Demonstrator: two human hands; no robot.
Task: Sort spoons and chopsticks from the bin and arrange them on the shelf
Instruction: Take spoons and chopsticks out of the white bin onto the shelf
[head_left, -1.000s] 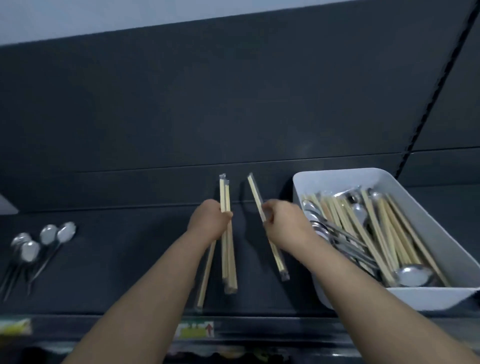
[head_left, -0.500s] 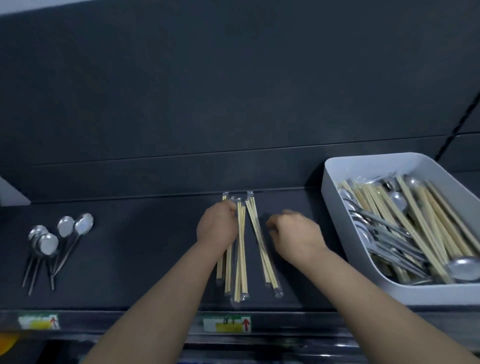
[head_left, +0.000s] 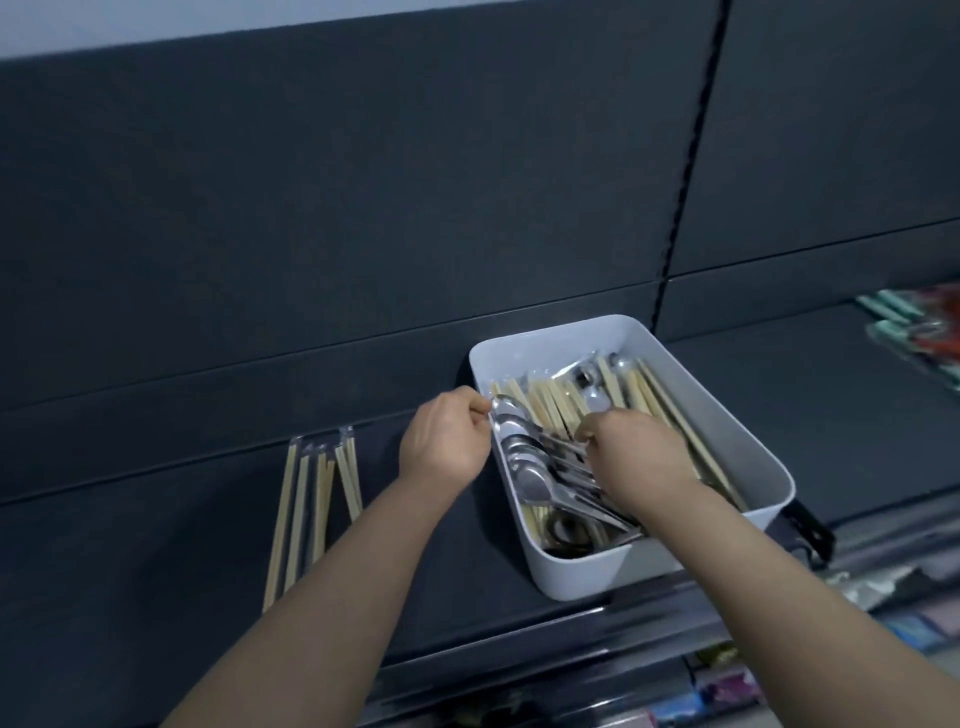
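Note:
A white bin (head_left: 582, 569) stands on the dark shelf (head_left: 156, 545), right of centre. It holds several metal spoons (head_left: 535, 480) along its left side and wrapped wooden chopsticks (head_left: 550, 402) across the rest. My left hand (head_left: 447, 439) is at the bin's left rim, fingers curled and pinched at the bowl of the top spoon (head_left: 508, 406). My right hand (head_left: 636, 454) reaches into the bin with its fingertips closed on the spoon handles (head_left: 563, 444). Several chopstick packs (head_left: 306, 499) lie side by side on the shelf, left of my left forearm.
A dark back panel rises behind the shelf, with a vertical slotted seam (head_left: 685, 156). Packaged goods (head_left: 924, 332) lie on the neighbouring shelf at far right. A black bracket (head_left: 805, 525) sticks out beside the bin's near right corner. More goods (head_left: 883, 597) fill the lower shelf.
Both hands let go of the chopstick packs, which now lie on the shelf, and moved right to the bin. The view swung right, so the spoons laid out at the left are out of frame.

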